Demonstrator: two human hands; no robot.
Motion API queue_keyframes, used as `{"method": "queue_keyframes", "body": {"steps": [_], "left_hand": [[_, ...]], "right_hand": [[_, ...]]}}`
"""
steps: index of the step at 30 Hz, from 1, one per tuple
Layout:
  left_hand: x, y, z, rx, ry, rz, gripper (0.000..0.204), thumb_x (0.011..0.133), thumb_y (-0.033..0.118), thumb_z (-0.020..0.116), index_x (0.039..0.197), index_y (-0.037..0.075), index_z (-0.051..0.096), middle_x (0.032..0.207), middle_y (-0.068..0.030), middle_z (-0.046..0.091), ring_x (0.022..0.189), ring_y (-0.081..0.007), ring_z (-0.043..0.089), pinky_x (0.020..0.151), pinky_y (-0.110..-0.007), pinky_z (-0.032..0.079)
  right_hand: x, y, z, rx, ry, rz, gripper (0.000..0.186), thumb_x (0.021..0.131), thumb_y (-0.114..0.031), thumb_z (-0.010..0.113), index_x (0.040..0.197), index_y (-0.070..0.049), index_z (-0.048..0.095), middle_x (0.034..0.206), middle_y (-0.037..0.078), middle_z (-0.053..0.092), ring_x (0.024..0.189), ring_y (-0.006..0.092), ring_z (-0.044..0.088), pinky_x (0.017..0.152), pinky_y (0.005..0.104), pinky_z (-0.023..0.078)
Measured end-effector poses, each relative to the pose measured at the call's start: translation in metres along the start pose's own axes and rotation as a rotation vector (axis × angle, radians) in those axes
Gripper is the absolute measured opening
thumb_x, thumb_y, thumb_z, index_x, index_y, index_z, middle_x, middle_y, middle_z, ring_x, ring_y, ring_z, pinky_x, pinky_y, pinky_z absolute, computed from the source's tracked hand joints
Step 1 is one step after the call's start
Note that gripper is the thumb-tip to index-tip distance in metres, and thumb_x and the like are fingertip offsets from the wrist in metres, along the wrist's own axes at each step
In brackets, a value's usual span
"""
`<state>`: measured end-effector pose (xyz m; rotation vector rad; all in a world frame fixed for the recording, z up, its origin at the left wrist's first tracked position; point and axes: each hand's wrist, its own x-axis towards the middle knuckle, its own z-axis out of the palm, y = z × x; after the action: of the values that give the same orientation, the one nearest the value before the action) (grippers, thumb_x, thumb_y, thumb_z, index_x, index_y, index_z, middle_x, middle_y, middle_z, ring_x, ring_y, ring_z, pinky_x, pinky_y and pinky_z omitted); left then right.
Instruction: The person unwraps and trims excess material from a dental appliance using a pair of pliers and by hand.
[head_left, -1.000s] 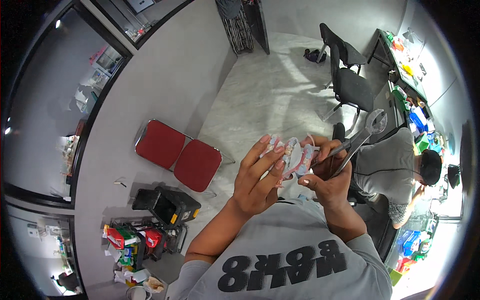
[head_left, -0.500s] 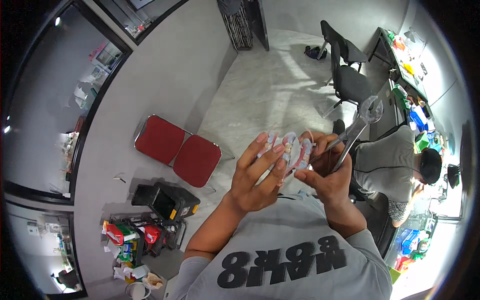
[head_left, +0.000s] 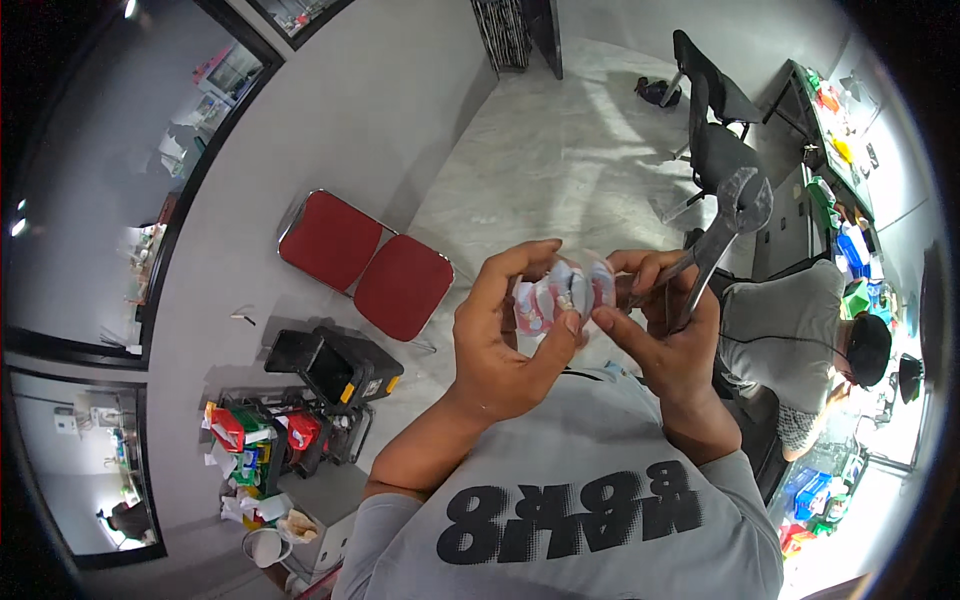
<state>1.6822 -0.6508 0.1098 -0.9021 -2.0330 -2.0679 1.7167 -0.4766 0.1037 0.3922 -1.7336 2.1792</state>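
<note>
Held up in front of my chest are pink and whitish-blue pieces that look like a dental model (head_left: 536,304). My left hand (head_left: 510,340) wraps round the larger piece, its thumb pressed on the near side. Against it on the right stands a thinner, curved pink-and-white piece (head_left: 601,284), pinched by the thumb and fingertips of my right hand (head_left: 665,335). Metal pliers (head_left: 712,245) with broad curved jaws also rest in my right hand. Their jaws point up and away to the right, apart from the model, and the palm partly hides the handles.
A red folding chair (head_left: 404,287) stands left of my hands, with a black bin (head_left: 335,365) and a cluttered shelf (head_left: 250,440) nearer. Close on the right, a person in a grey shirt (head_left: 780,325) sits at a crowded bench. Black chairs (head_left: 722,150) stand farther off.
My left hand has turned, its fingers going behind the model and its thumb coming to the front. The model has rotated, showing more of its pink side. The pliers stay in my right hand.
</note>
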Motion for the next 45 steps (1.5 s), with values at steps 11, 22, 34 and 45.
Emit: {"method": "queue_keyframes", "body": {"steps": [11,22,34,45], "left_hand": [[-0.012,-0.008,0.009,0.067,0.156,-0.077,0.034,0.087,0.005,0.068,0.117,-0.005,0.055,0.096,-0.0118,0.067,0.08,-0.0113,0.065,0.069,-0.025,0.053],[-0.012,-0.002,0.014,0.185,0.198,-0.008,0.032,0.085,0.004,0.07,0.112,-0.006,0.057,0.093,-0.0136,0.067,0.079,-0.0129,0.067,0.067,-0.026,0.054],[-0.016,-0.001,0.016,0.277,0.158,0.103,0.03,0.084,0.001,0.069,0.112,-0.007,0.059,0.097,-0.0156,0.068,0.079,-0.014,0.067,0.067,-0.026,0.054],[-0.018,-0.005,0.022,0.318,0.171,0.217,0.033,0.085,0.0,0.068,0.114,-0.009,0.057,0.104,-0.0195,0.069,0.088,-0.0147,0.068,0.075,-0.026,0.055]], "right_hand": [[-0.002,0.004,0.01,-0.027,0.03,0.037,0.028,0.086,0.008,0.07,0.101,0.0,0.049,0.107,0.018,0.062,0.095,0.0155,0.064,0.08,0.0293,0.055],[-0.002,-0.006,0.009,-0.197,-0.008,0.094,0.026,0.087,0.002,0.072,0.108,0.002,0.056,0.101,0.01,0.064,0.091,0.0106,0.062,0.078,0.0253,0.052],[-0.004,-0.02,0.009,-0.241,-0.007,0.303,0.022,0.093,-0.006,0.068,0.109,0.006,0.06,0.091,0.006,0.067,0.086,0.0078,0.065,0.074,0.0218,0.053],[-0.01,-0.018,0.014,-0.158,0.049,0.209,0.019,0.094,-0.001,0.065,0.109,0.007,0.058,0.093,0.005,0.065,0.087,0.0071,0.062,0.077,0.0214,0.051]]}}
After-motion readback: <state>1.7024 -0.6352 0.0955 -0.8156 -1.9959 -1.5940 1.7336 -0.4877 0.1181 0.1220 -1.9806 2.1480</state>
